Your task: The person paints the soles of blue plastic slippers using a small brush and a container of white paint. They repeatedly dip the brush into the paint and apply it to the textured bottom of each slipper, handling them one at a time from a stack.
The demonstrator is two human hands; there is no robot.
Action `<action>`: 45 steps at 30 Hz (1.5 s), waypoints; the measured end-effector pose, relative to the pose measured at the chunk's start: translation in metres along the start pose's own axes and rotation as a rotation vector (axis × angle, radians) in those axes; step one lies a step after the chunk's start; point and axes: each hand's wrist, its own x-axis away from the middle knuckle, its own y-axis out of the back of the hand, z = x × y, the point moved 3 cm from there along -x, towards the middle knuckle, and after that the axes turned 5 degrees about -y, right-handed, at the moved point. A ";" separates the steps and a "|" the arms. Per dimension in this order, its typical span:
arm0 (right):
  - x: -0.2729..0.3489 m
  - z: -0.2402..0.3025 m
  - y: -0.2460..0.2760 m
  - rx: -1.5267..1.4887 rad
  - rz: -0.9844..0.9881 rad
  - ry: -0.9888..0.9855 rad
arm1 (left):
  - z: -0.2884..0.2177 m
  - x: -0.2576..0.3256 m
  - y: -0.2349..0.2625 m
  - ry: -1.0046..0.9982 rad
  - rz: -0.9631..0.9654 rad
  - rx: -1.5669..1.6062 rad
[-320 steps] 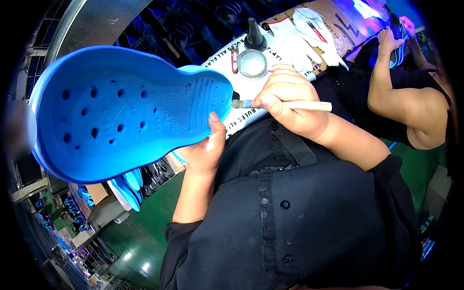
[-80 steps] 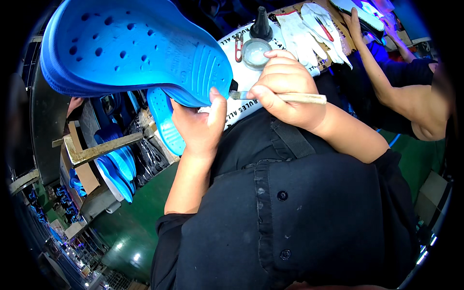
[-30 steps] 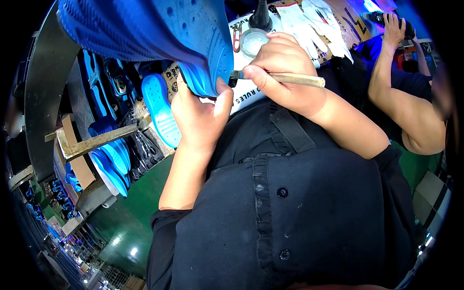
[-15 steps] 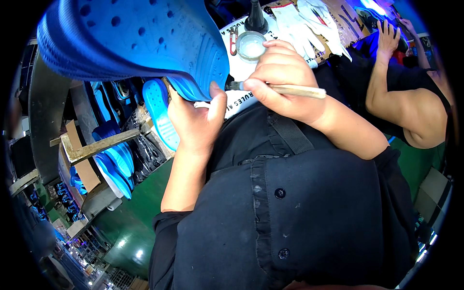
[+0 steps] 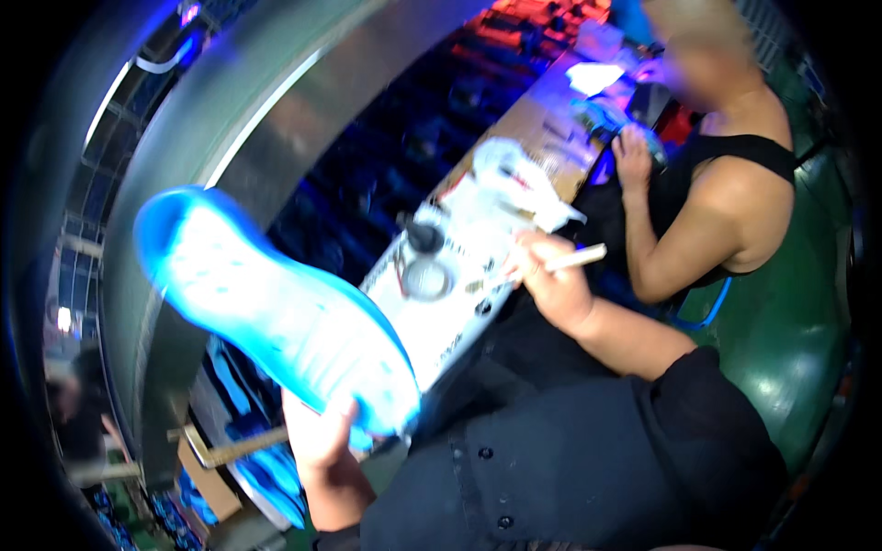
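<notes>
In the head view, a blue shoe sole (image 5: pixel 322 342) is held by the left hand (image 5: pixel 322 433) at the narrower end. This hand is partly closed: the thumb is laid over the near edge, while the fingers are mostly hidden under the sole. The sole is held tilted in the air, on the left of the white-covered surface (image 5: pixel 432 332), and its wide end is pointed to the upper left. Its upper face is so strongly lit that the middle appears almost white, and fine details cannot be told.

By the right hand (image 5: pixel 554 286), a brush (image 5: pixel 588 256) with a pale handle is gripped between the thumb and the curled fingers. The brush is kept well apart from the sole, and its blurred tip is directed to the left, over the surface, near a round dish (image 5: pixel 427 279). Whether the tip is in contact with anything cannot be told.

Just behind the dish, a dark bottle (image 5: pixel 424 236) is placed. Farther along, white gloves (image 5: pixel 510 184) are laid, and brown cardboard (image 5: pixel 540 121) is seen beyond them. At the right, a co-worker (image 5: pixel 712 207) in a black sleeveless top is seated beside the same surface. At the lower left, more blue soles (image 5: pixel 274 479) are gathered.
</notes>
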 end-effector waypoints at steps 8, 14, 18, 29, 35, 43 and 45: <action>0.001 -0.012 0.048 -0.050 -0.115 -0.151 | -0.004 -0.198 -0.161 0.323 0.578 0.355; 0.002 -0.025 0.063 -0.057 -0.137 -0.150 | -0.024 -0.301 -0.256 0.242 0.140 0.767; 0.005 -0.039 0.075 -0.116 -0.156 -0.207 | 0.015 -0.226 -0.222 0.222 0.162 0.608; -0.003 -0.063 0.021 -0.263 0.014 -0.313 | 0.126 0.074 0.165 0.296 -0.156 -1.550; -0.006 -0.058 -0.024 -0.163 0.156 -0.393 | 0.217 0.204 0.284 0.428 -0.116 -1.364; 0.005 -0.070 -0.036 -0.063 0.073 -0.377 | 0.186 0.154 0.218 0.694 -0.527 0.643; 0.006 -0.065 -0.034 -0.074 0.076 -0.393 | 0.161 0.129 0.181 0.584 -0.554 0.660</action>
